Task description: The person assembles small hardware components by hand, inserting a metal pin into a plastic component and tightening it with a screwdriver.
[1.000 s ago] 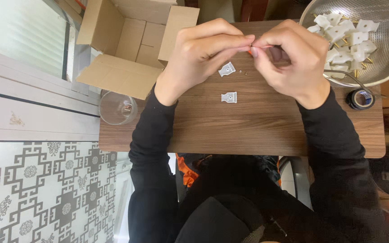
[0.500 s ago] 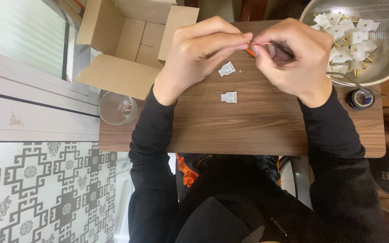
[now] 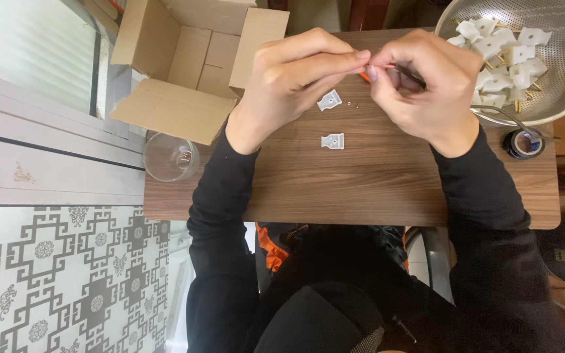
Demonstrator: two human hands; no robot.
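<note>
My left hand [image 3: 295, 75] and my right hand [image 3: 423, 82] meet fingertip to fingertip above the far part of a small wooden table [image 3: 361, 183]. Between the fingertips a thin tool with an orange part [image 3: 365, 77] shows; my right hand is closed around its dark shaft. What my left fingers pinch is too small to make out. Two small white plastic parts lie on the table below my hands, one tilted [image 3: 329, 100] and one nearer me [image 3: 333, 141].
A metal colander [image 3: 557, 91] with several white plastic parts and brass pins stands at the far right. An open cardboard box [image 3: 191, 62] sits at the far left. A clear glass [image 3: 171, 157] stands at the table's left edge, a small black roll [image 3: 523, 144] at the right.
Both hands have stayed together at the same spot; only the fingertips have shifted slightly. The parts on the table have not moved.
</note>
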